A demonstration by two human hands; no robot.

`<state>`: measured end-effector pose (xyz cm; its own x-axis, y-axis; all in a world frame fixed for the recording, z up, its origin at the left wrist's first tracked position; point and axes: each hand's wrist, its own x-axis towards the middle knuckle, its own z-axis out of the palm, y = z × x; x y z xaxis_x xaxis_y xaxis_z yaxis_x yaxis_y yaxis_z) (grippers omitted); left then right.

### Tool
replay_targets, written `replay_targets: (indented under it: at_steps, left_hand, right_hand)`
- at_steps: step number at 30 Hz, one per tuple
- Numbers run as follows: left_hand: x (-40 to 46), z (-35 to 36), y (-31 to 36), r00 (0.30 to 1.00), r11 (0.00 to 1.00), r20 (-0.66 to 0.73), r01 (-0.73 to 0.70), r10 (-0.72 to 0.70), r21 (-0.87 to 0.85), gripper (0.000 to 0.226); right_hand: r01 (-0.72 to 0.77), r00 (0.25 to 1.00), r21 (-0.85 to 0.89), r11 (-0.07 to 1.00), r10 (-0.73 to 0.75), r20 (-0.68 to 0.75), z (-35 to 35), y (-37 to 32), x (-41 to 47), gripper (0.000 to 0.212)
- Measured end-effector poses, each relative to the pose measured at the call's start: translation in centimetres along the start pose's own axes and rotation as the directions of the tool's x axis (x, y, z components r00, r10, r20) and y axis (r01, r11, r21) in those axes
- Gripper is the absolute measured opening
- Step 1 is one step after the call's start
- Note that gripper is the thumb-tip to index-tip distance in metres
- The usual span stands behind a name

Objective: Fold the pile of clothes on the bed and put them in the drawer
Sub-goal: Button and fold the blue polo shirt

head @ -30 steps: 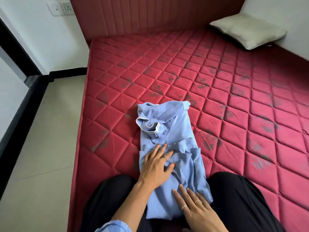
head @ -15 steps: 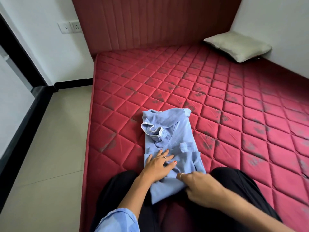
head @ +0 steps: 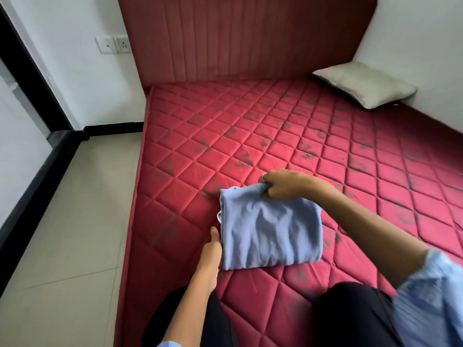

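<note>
A light blue shirt [head: 269, 231] lies folded into a compact rectangle on the red quilted mattress [head: 250, 136], near its left edge in front of my knees. My right hand [head: 283, 184] grips the folded-over edge of the shirt at its far side, fingers curled into the cloth. My left hand [head: 211, 249] lies along the shirt's left side with its fingers tucked under the fabric, only the thumb showing. No drawer and no other clothes are in view.
A grey-green pillow [head: 365, 86] lies at the far right by the wall. The red padded headboard [head: 238, 38] stands behind the mattress. Tiled floor [head: 67, 234] runs along the bed's left side, next to a dark door frame [head: 32, 78].
My right hand has taken the shirt's near end and carried it over to the far side, halving the shirt. My left hand has slid from on top of the cloth to its left edge.
</note>
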<state>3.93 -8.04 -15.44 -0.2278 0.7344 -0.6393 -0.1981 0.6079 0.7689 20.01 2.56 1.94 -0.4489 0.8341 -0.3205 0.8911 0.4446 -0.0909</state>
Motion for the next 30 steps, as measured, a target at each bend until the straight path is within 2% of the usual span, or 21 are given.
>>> replay_targets:
  at_steps: [1,3,6,9,12,14,15,16,18,20,21,23,26,30]
  left_hand:
    - [0.4,0.1,-0.1,0.999,1.0,-0.036,0.01,-0.01,-0.009,0.088]
    - [-0.5,0.4,0.9,0.997,0.997,-0.071,-0.014,0.019,0.074,0.086]
    - [-1.6,1.2,1.2,0.976,0.936,-0.028,-0.201,0.218,0.289,0.056]
    - [-2.0,1.6,0.7,0.945,0.881,0.01,-0.308,0.327,0.358,0.039]
    - [-1.3,1.9,0.7,0.943,0.844,-0.033,-0.281,0.332,0.457,0.037]
    - [-1.1,2.0,0.8,0.939,0.83,-0.05,-0.276,0.342,0.485,0.038]
    - [-0.9,2.1,0.8,0.939,0.829,-0.049,-0.274,0.34,0.487,0.037]
    - [-0.9,2.1,0.8,0.943,0.833,-0.051,-0.264,0.329,0.486,0.037]
    - [-0.9,2.3,1.0,0.955,0.843,-0.058,-0.226,0.29,0.488,0.036]
    - [-1.3,2.5,1.3,0.971,0.841,-0.049,-0.178,0.235,0.512,0.036]
    - [-1.5,2.5,1.3,0.977,0.837,-0.038,-0.16,0.211,0.523,0.037]
    - [-2.3,2.8,2.1,0.982,0.828,-0.018,-0.15,0.19,0.541,0.042]
    - [-3.6,3.0,4.1,0.971,0.821,0.011,-0.209,0.24,0.532,0.055]
    - [-6.5,3.2,8.4,0.932,0.802,0.01,-0.316,0.361,0.507,0.047]
  right_hand:
    - [-0.036,0.999,-0.02,0.999,0.035,-0.022,0.3,0.4,1.7,0.014]
    - [-0.115,0.992,-0.035,0.993,0.113,-0.056,1.5,1.2,4.8,0.027]
    - [-0.221,0.971,-0.003,0.975,0.22,-0.094,4.7,2.6,8.0,0.031]
    - [-0.269,0.946,0.03,0.963,0.27,-0.18,8.1,3.3,9.3,0.033]
    - [-0.208,0.885,-0.003,0.978,0.187,-0.427,10.8,3.1,8.0,0.044]
    - [-0.067,0.784,-0.012,0.998,0.045,-0.619,12.6,2.3,5.2,0.05]
    - [0.011,0.751,-0.028,1.0,-0.027,-0.66,13.8,1.9,3.3,0.058]
    - [0.081,0.747,-0.063,0.995,-0.102,-0.657,15.1,1.5,1.3,0.068]
    - [0.187,0.788,-0.167,0.968,-0.249,-0.563,18.1,1.0,-2.5,0.087]
    - [0.201,0.839,-0.282,0.938,-0.313,-0.444,20.0,1.1,-4.4,0.095]
    - [0.181,0.859,-0.302,0.936,-0.3,-0.414,20.5,1.1,-4.6,0.093]
    - [0.144,0.872,-0.259,0.955,-0.246,-0.423,19.9,1.0,-4.3,0.082]
    - [0.158,0.893,-0.073,0.985,-0.174,-0.415,16.6,0.2,-4.4,0.068]
    - [0.116,0.899,0.116,0.986,-0.054,-0.435,11.7,-0.8,-6.6,0.057]
